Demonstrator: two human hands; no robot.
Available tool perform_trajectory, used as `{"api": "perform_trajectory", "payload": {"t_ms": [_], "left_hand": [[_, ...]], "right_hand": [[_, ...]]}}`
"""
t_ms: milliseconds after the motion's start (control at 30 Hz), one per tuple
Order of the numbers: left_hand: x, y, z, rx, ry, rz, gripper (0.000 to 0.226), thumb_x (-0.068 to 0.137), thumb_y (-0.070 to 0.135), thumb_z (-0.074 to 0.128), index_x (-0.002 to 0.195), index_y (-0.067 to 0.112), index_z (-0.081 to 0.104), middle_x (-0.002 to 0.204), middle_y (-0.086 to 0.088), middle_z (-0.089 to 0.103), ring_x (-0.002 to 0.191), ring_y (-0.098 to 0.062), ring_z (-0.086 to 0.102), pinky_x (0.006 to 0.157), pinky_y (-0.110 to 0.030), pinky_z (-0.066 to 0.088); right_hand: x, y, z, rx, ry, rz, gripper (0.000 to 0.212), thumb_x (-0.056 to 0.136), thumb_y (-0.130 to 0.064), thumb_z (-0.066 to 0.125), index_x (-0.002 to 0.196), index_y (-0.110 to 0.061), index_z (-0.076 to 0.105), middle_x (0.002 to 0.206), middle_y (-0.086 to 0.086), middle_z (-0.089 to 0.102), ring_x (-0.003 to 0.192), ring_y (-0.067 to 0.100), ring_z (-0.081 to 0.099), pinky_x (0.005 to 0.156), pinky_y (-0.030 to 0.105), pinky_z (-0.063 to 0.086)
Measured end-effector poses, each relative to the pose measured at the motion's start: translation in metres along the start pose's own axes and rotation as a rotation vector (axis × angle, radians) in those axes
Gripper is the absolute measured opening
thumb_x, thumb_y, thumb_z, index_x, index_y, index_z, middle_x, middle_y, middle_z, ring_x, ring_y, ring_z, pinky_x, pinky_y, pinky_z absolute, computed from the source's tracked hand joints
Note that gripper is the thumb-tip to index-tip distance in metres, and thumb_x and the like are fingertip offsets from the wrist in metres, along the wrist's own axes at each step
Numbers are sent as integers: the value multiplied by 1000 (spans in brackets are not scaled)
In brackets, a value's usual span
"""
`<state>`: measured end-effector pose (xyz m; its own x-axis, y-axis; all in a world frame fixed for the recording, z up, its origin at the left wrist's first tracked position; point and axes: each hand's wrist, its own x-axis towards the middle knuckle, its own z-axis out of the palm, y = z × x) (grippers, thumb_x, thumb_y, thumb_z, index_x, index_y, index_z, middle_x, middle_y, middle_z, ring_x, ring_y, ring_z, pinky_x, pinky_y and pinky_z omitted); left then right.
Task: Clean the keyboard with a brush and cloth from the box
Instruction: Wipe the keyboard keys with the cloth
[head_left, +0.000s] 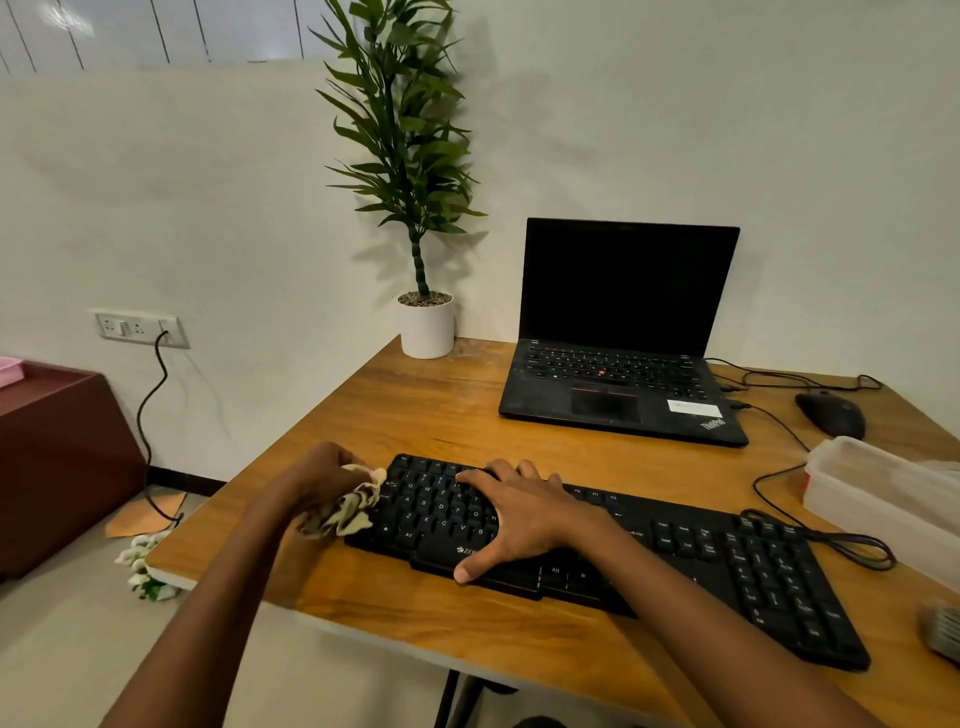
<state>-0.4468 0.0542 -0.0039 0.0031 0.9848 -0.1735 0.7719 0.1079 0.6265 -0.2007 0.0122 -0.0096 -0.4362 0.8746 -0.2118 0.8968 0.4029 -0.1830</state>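
Beige cloth (345, 512) is bunched up in my left hand (322, 470), fingers curled round it, right at the left end of the black keyboard (727, 561) on the table (441, 405). Right hand (519, 517) lies flat w/ fingers spread over the letter keys, pinning the board, not gripping anything. So it's the wipe step imo. Next move prob needs the cloth dragged across the rows toward the numpad, w/ my right hand shifting out of the way

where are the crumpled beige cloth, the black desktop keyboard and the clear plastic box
crumpled beige cloth (349, 506): head view, middle of the bunched folds
black desktop keyboard (748, 566): head view, bare keys by the number pad
clear plastic box (872, 514): head view, its near side wall
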Motion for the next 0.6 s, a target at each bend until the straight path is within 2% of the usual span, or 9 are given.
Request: {"api": "perform_trajectory", "payload": {"t_ms": [67,133,200,367,500,600], "left_hand": [[-8,-5,-9,66,-83,-16,20,93,18,57,104,6,68,94,-10,67,73,-14,61,56,-18,43],[-4,-2,-10,84,-93,-33,21,93,17,55,104,4,67,94,-11,67,74,-16,61,56,-18,44],[9,7,-3,55,-44,-45,22,94,15,53,103,0,66,93,-14,66,77,-20,59,57,-20,44],[32,21,17,-17,87,-18,18,93,10,53,92,-4,64,74,-7,57,77,-22,54,57,-23,39],[21,8,14,-12,60,0,24,93,16,56,106,-4,63,97,-15,65,75,-17,56,59,-23,42],[-2,-8,-4,88,-63,31,21,95,21,53,101,5,65,95,-9,65,75,-12,58,61,-18,43]], "right_hand": [[0,0,0,6,0,-4,108,60,-72,67,144,-40,6,152,0,12,135,31,15,106,61,17],[-1,-1,-1,9,-2,-11,108,60,-71,67,144,-40,6,152,1,12,135,32,15,106,61,17],[-1,0,-2,8,-4,-12,108,61,-70,67,144,-40,6,152,1,12,135,32,15,107,61,16],[-2,-1,-3,8,-8,-8,107,62,-69,68,145,-38,7,152,1,12,135,32,15,106,62,16],[-2,-2,-3,8,-10,-2,107,62,-69,68,144,-39,8,152,0,14,134,31,17,106,60,17],[-2,-3,-4,4,-11,2,107,62,-69,68,145,-39,7,152,1,12,136,32,15,107,61,17]]}}
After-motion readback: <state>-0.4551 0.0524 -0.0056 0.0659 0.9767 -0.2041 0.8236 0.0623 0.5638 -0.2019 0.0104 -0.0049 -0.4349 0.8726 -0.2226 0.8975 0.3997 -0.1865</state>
